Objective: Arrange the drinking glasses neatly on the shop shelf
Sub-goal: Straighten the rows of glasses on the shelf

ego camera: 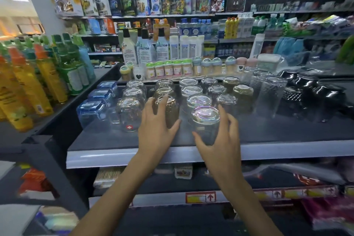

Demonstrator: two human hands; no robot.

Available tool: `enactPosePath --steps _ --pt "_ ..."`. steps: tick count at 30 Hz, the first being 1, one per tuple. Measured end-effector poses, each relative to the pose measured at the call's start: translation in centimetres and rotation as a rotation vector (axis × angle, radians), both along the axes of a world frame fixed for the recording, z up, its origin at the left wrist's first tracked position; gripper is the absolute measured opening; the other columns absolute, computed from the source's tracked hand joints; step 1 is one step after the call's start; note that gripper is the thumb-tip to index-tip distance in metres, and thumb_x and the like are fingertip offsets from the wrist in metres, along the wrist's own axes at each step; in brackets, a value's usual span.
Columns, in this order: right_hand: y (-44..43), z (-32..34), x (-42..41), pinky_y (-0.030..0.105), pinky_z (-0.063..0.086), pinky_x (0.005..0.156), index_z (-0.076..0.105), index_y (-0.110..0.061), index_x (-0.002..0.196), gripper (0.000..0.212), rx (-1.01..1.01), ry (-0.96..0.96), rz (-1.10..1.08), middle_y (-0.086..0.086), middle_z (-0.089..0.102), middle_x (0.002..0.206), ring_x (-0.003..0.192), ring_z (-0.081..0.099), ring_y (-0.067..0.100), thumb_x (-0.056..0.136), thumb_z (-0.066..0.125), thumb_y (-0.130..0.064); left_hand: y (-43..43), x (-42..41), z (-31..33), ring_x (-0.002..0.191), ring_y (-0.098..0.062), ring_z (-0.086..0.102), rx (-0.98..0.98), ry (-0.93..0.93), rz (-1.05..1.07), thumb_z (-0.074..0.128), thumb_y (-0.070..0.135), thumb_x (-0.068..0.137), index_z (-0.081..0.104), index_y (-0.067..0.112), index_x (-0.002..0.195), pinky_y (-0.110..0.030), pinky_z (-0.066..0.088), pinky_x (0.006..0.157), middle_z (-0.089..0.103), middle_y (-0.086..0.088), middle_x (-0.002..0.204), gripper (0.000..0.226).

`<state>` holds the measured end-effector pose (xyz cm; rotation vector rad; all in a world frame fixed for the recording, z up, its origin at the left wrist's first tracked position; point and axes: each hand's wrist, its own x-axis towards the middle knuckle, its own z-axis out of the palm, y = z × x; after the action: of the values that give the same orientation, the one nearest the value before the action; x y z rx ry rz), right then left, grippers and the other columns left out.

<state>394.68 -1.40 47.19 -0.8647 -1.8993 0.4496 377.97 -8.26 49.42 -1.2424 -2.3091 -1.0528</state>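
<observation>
Several drinking glasses stand upside down in rows on the dark shop shelf. My left hand is wrapped round a gold-patterned glass at the front of its row. My right hand cups a clear iridescent glass, the frontmost of its row, with thumb on its left and fingers on its right. Behind stand more clear glasses and gold ones. Further left, a clear glass with a red label heads another row.
Blue-lidded plastic boxes sit left of the glasses. Tall textured tumblers and black bowls are to the right. Small jars and bottles line the back. Spray bottles fill the left shelf. The shelf's front lip runs below my wrists.
</observation>
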Motion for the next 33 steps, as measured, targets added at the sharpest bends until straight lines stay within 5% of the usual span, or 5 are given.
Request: enactPosePath --steps 22,26,29,31,33 --pt "0.2 1.0 0.3 0.038 0.051 0.095 0.031 -0.030 0.155 0.085 -0.113 -0.094 0.055 -0.003 0.048 0.152 0.129 0.056 0.025 0.086 0.079 -0.044 1.1 0.9 -0.3 0.143 -0.034 0.034 0.061 -0.038 0.073 0.071 0.031 0.090 0.045 0.030 0.146 -0.051 0.048 0.105 0.031 -0.012 0.156 0.062" --pt "0.5 1.3 0.9 0.037 0.048 0.101 0.021 -0.032 0.159 0.095 -0.170 -0.122 0.117 -0.005 0.042 0.158 0.137 0.050 0.022 0.085 0.079 -0.047 0.2 3.2 0.0 0.136 -0.023 0.044 0.226 0.089 -0.012 0.067 0.027 0.095 0.052 0.023 0.141 -0.035 0.045 0.108 0.042 -0.006 0.148 0.049" --pt "1.4 2.0 2.2 0.037 0.045 0.111 0.021 -0.039 0.158 0.096 -0.395 -0.002 0.280 -0.008 0.043 0.157 0.140 0.046 0.013 0.082 0.073 -0.063 0.1 5.0 -0.2 0.125 -0.006 0.052 0.279 -0.184 -0.237 0.062 0.031 0.099 0.056 0.026 0.138 -0.016 0.039 0.109 0.051 0.004 0.138 0.040" --pt "2.5 2.5 2.9 0.029 0.045 0.110 0.041 -0.036 0.151 0.068 -0.414 0.104 0.366 -0.013 0.052 0.146 0.129 0.051 -0.003 0.092 0.063 -0.061 1.1 5.0 0.1 0.123 -0.006 0.058 0.315 -0.464 -0.300 0.058 0.046 0.094 0.060 0.033 0.135 -0.034 0.047 0.110 0.060 0.008 0.135 0.042" --pt "3.8 3.8 3.2 0.003 0.039 0.096 0.056 -0.026 0.143 0.043 -0.347 0.119 0.386 -0.014 0.058 0.137 0.112 0.051 -0.020 0.104 0.053 -0.043 2.0 4.6 0.5 0.127 -0.008 0.059 0.330 -0.672 -0.296 0.055 0.058 0.087 0.063 0.040 0.131 -0.047 0.048 0.111 0.063 0.013 0.136 0.048"
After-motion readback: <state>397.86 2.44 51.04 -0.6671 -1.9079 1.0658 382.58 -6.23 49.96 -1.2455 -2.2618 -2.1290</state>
